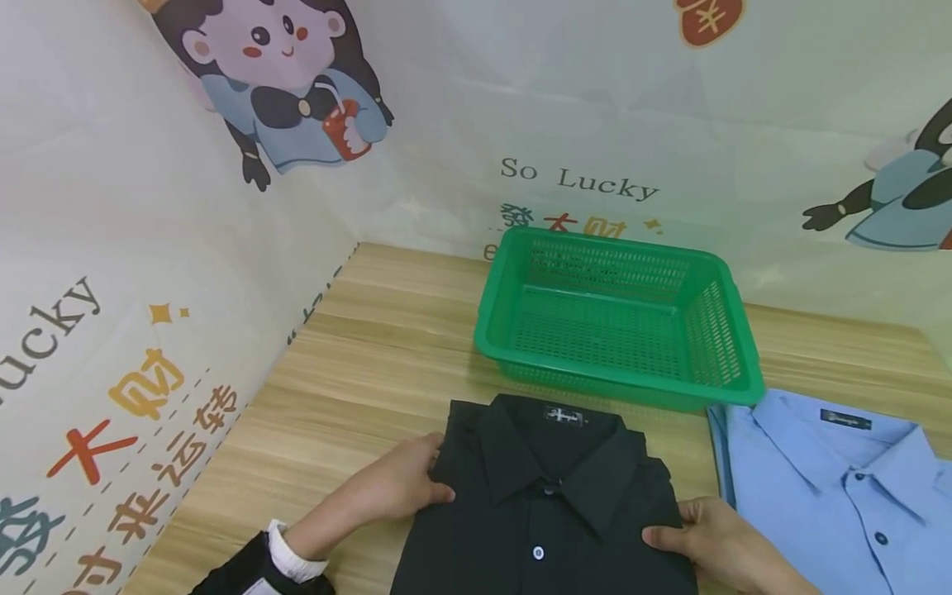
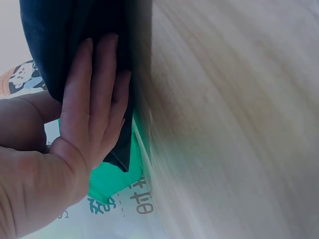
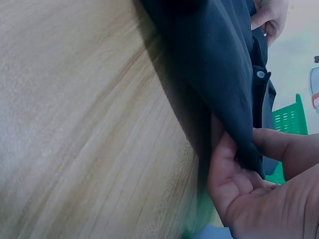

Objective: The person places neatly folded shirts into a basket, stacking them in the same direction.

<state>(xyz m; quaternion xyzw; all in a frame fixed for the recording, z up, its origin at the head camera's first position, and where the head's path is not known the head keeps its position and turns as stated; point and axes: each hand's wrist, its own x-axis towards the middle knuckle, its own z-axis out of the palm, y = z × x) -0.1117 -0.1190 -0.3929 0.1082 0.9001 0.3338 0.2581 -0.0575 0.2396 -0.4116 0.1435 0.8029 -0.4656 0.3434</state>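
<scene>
A folded black shirt with a collar and pale buttons lies front side up at the lower middle of the head view. My left hand grips its left edge, thumb on top and the other fingers beneath. On the opposite edge my right hand pinches the cloth between thumb and fingers. In the left wrist view, the fingers lie along the shirt's underside, just above the table. The right wrist view shows the shirt's side sloping up off the wood, with the edge between thumb and curled fingers.
A green plastic basket with perforated sides stands behind the black shirt, nothing in it. To the right lies a folded light blue shirt, touching the basket's corner. A printed sheet covers the walls behind and left of the wooden table.
</scene>
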